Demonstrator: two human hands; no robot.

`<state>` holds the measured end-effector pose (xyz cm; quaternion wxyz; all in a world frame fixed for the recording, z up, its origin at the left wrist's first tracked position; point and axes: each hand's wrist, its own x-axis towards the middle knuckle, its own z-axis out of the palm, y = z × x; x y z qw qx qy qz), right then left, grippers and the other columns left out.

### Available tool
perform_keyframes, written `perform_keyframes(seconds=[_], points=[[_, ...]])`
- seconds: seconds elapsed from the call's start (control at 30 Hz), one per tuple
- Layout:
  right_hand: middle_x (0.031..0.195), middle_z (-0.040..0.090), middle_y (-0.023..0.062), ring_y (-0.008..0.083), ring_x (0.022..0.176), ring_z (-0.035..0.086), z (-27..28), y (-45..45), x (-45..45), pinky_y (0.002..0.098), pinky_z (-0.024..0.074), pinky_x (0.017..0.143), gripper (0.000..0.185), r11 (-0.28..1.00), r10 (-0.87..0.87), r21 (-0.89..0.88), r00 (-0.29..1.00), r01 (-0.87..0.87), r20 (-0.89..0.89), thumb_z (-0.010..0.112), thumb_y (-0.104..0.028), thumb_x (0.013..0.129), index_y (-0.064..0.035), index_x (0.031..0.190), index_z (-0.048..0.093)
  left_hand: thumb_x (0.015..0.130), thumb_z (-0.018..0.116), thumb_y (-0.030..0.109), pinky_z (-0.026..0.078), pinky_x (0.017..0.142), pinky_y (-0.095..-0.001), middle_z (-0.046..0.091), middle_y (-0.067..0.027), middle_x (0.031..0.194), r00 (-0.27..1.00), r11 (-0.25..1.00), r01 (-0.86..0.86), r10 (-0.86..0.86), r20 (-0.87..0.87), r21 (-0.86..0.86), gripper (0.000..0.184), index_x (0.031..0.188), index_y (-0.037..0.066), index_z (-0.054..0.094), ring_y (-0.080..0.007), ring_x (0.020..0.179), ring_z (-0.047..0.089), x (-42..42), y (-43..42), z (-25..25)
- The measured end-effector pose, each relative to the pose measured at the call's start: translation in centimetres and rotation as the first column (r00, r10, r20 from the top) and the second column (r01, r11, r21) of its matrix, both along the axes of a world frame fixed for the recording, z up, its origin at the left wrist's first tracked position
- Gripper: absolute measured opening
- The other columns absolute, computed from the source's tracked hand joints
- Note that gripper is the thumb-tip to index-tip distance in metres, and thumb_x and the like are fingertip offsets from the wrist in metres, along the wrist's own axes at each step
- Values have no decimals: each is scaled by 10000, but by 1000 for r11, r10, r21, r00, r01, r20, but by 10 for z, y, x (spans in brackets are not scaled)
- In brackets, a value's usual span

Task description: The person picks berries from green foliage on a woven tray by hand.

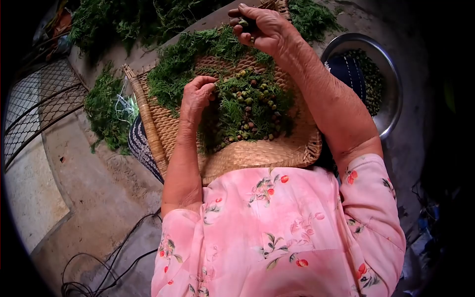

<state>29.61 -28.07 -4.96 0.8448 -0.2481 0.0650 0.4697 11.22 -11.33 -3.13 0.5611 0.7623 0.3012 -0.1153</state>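
One tan, woven wicker tray point(237, 159) carries feathery green foliage point(170, 79), thickest along its far and left edges. One round, silvery metal basin point(393, 96) stands beyond its right edge. Of two bare hands, the right point(262, 29), near the far right corner, closes on a dark-green piece point(244, 23); the left point(199, 99), fingers narrowed above the middle, may be gripping something, I cannot tell. Small round green-brown cones point(247, 100), too many to count, lie between the middle and near edge.

Pink floral shirt point(277, 213), tan woven tray point(247, 154), green sprigs point(166, 81).
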Motion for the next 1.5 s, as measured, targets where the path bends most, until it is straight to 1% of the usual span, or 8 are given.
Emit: perform_keyframes(seconds=[0.2,0.57,0.77,1.0,1.13,1.27,1.4,1.5], points=[[791,511,109,177,686,529,61,-9,-29,264,486,553,340,943,-198,-272,980,193,12,402,-340,963,-8,953,476,854,546,88,449,524,-210,588,-33,795,901,719,-304,430,56,-626,218,1069,55,565,-116,624,556,6,12,3],[819,582,66,145,696,574,56,-11,-30,289,511,563,327,952,-47,-303,998,31,-43,522,-354,915,-47,1007,588,862,542,74,479,563,-236,611,-61,865,860,598,-276,503,83,-753,224,1085,47,543,-138,656,570,20,-5,25],[811,586,52,135,636,578,55,-13,-34,244,474,454,356,967,90,-246,994,-70,68,534,-395,900,-63,1017,585,853,597,104,441,538,-186,638,-21,857,803,983,14,98,588,-183,209,1049,32,603,-77,667,585,51,-50,76],[728,519,22,85,564,484,61,-18,-32,189,383,403,356,987,30,-161,996,-17,81,466,-385,935,-44,930,565,861,612,123,447,562,-178,649,-23,914,788,999,12,21,615,-50,229,1074,40,608,-62,688,583,59,-55,86],[702,523,21,73,531,487,61,-17,-34,165,359,367,339,987,-19,-159,995,35,101,464,-362,940,-38,937,564,831,636,140,457,559,-218,626,-13,850,921,938,143,-243,304,316,206,1026,75,619,-92,708,578,33,-33,34],[709,536,27,75,533,495,58,-14,-33,161,358,363,327,981,-43,-177,983,74,176,469,-347,940,-33,944,562,773,646,156,466,731,-377,554,-113,910,880,576,329,-475,-21,748,196,947,78,603,-285,861,583,10,-43,3],[707,535,29,75,538,500,59,-13,-32,164,360,364,319,982,-50,-171,982,82,180,475,-335,939,-28,944,562,788,630,205,457,729,-381,559,-110,899,909,595,294,-416,-26,748,146,884,95,631,-316,858,575,17,-38,-3],[710,537,32,75,545,505,57,-16,-30,166,360,366,307,977,-61,-187,976,101,207,484,-321,938,-23,946,559,813,621,165,473,672,-316,615,-70,805,915,822,-23,-212,343,569,167,920,38,641,-194,726,591,24,-14,-19]])
